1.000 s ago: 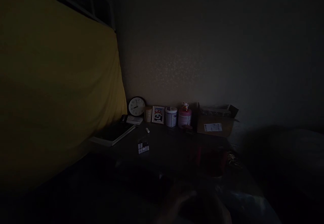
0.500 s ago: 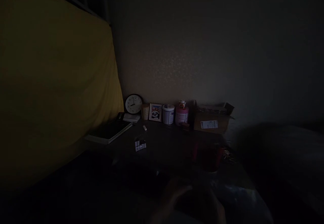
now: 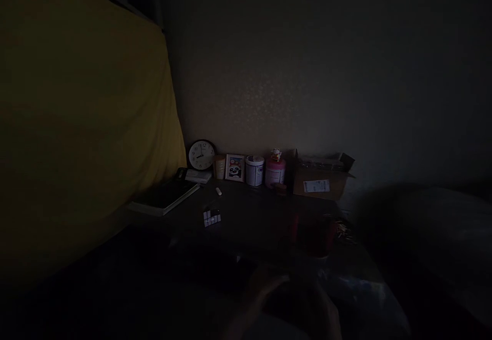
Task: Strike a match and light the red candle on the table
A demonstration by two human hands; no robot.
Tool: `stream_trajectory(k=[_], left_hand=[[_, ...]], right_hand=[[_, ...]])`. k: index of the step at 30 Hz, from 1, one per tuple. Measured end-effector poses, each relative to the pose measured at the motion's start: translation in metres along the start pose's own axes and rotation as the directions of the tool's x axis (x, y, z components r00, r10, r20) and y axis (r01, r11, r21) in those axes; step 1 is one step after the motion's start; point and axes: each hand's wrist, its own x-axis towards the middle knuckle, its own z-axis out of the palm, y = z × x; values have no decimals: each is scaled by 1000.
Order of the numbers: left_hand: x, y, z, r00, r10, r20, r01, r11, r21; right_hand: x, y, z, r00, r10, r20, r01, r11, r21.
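Very dim here. Down at six o'clock of the view, the left hand [image 3: 259, 299] and the right hand [image 3: 326, 306] sit close together, low over the near edge of the table [image 3: 249, 212]. A dark object [image 3: 294, 304] lies between them. It's too dark to tell whether the fingers are curled on it or spread, or what it is. At twelve o'clock from the hands stands a red container [image 3: 313, 235]. At ten o'clock lies a puzzle cube [image 3: 211, 218], well apart. Along the wall run a clock [image 3: 201, 155], a panda picture [image 3: 234, 168], a white tub [image 3: 254, 170], a pink jar [image 3: 274, 172] and a cardboard box [image 3: 321, 185]. At nine o'clock hangs a yellow cloth [image 3: 84, 124].
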Motion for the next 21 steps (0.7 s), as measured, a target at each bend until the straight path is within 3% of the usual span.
stream_trajectory(k=[6, 12, 16, 21], left_hand=[[-6, 9, 1, 998, 27, 58, -29, 999, 42], [-1, 2, -2, 999, -35, -21, 34, 998, -51], [0, 0, -1, 999, -40, -5, 39, 994, -106], [-1, -1, -1, 1000, -8, -19, 7, 998, -60]], right_hand=[[-1, -5, 2, 979, -196, -52, 187, 972, -144], [-1, 0, 1, 947, -317, -45, 290, 908, -304], [-3, -5, 3, 924, -377, -63, 341, 888, -307], [0, -8, 4, 909, -416, -25, 386, 863, -325]])
